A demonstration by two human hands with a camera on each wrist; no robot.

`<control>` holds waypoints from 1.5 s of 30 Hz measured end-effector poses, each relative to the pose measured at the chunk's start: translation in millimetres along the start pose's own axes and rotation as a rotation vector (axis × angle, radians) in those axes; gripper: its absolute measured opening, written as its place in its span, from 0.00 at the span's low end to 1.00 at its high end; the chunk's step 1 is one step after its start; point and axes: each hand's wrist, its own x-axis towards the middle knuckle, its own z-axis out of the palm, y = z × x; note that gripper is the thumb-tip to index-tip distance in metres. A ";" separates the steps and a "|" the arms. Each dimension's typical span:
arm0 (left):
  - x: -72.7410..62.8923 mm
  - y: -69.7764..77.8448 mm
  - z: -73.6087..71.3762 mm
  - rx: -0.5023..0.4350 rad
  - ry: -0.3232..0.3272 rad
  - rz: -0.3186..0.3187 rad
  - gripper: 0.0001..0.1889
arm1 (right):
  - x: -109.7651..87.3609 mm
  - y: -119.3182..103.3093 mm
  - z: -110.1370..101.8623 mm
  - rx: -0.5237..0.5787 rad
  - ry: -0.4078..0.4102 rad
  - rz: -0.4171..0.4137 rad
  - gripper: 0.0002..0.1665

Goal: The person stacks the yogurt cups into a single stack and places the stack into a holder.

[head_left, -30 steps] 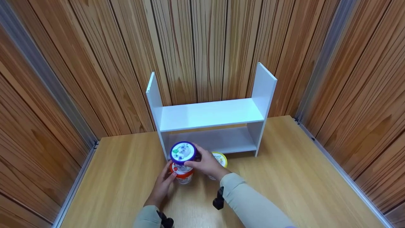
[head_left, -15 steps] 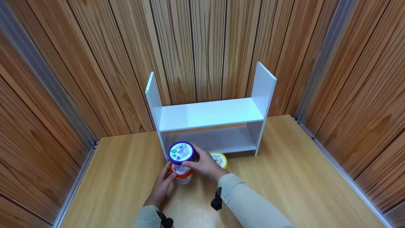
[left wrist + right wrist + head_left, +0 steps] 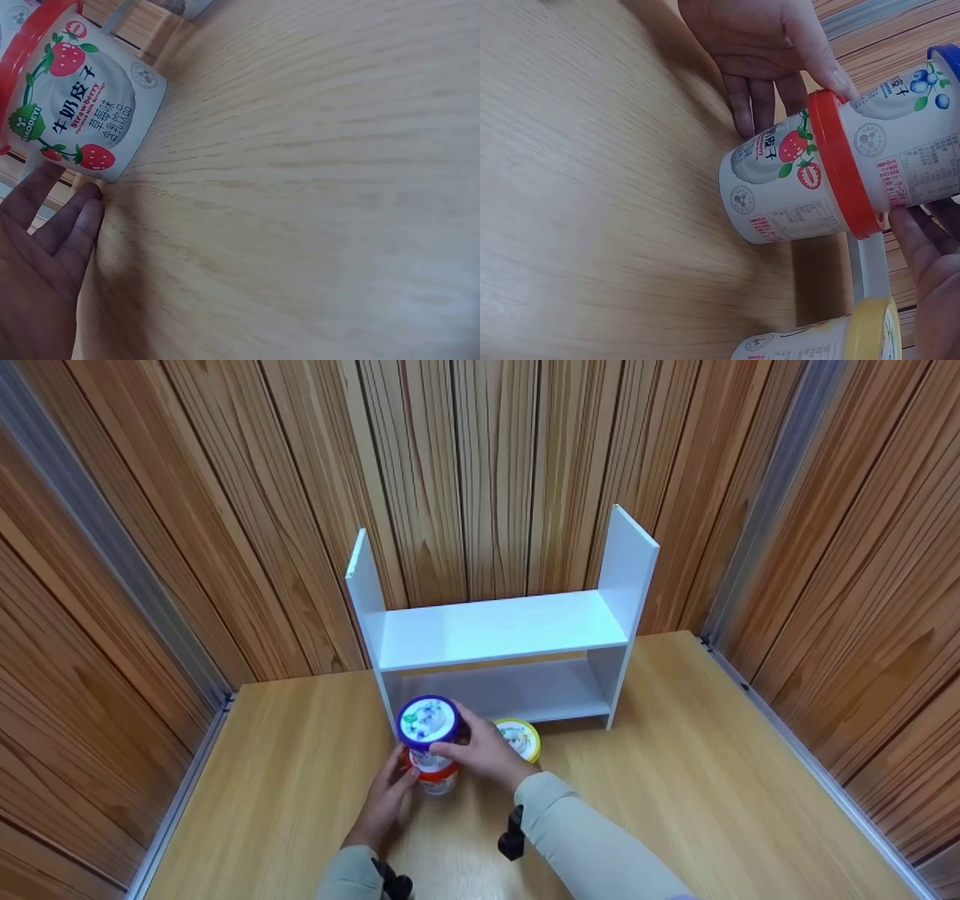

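A strawberry milk cup (image 3: 112,82) with a red lid stands upright on the table. My left hand (image 3: 384,796) holds it from the left, thumb at the red rim, fingers around the far side. On top of it sits a blueberry cup (image 3: 885,135) with a blue-purple lid (image 3: 427,720), its base on the red lid in the right wrist view. My right hand (image 3: 489,746) grips the blueberry cup from the right. Just beyond that hand is a yellow-lidded cup (image 3: 521,737), partly hidden by the hand and wrist in the head view.
A white two-tier shelf (image 3: 502,626) stands behind the cups, with upright side panels. Its lower board (image 3: 540,690) is just past the stack. Wood-patterned walls (image 3: 495,472) enclose the wooden table (image 3: 712,780) at the back and both sides.
My right hand has shifted slightly left with the blueberry cup, lining it up more over the strawberry cup. The left hand has stayed in place.
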 end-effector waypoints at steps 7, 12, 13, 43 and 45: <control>-1.0 0.2 -0.3 0.005 -0.009 0.020 0.40 | -0.9 -1.2 0.5 0.006 0.002 0.012 0.64; -0.1 1.1 0.4 0.008 -0.005 0.019 0.39 | -1.7 -0.6 0.4 0.001 -0.011 -0.009 0.63; 0.0 1.2 0.5 0.008 -0.004 0.017 0.40 | -1.7 -0.5 0.1 0.002 -0.018 -0.012 0.63; -1.3 -1.4 2.7 -0.004 0.016 -0.006 0.44 | -16.2 -2.7 -44.7 -0.076 -0.017 -0.051 0.53; -1.0 -1.8 3.9 -0.005 0.009 0.008 0.44 | -17.3 -0.7 -47.5 -0.075 -0.016 -0.047 0.53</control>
